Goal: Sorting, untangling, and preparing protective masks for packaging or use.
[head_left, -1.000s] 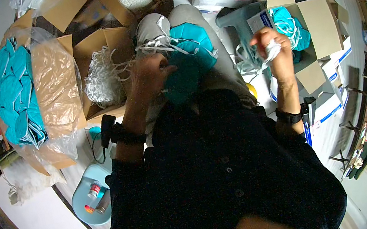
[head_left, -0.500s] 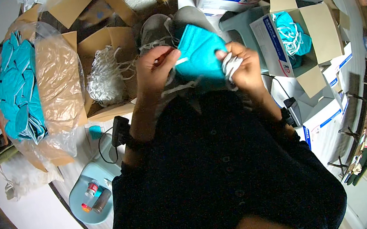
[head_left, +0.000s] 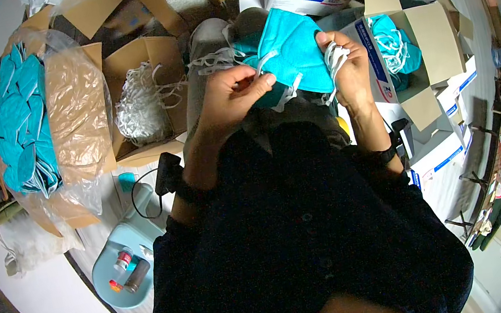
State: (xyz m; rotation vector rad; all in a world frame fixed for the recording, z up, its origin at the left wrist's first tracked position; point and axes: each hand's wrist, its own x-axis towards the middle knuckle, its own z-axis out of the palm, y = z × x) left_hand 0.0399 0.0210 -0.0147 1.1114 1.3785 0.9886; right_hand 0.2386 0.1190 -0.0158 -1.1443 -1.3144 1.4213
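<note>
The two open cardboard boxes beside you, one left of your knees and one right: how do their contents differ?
The left box holds a loose heap of white elastic straps; the right box holds teal masks with straps already on. The left box looks fuller; the right box's masks sit bunched at its far end. Both are brown cardboard with flaps open.

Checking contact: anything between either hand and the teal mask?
Nothing visible. The left hand pinches a white strap at the teal mask, and the right hand holds its right edge with bunched white straps.

open cardboard boxes (head_left: 142, 101) crowding both sides, lap between
</note>
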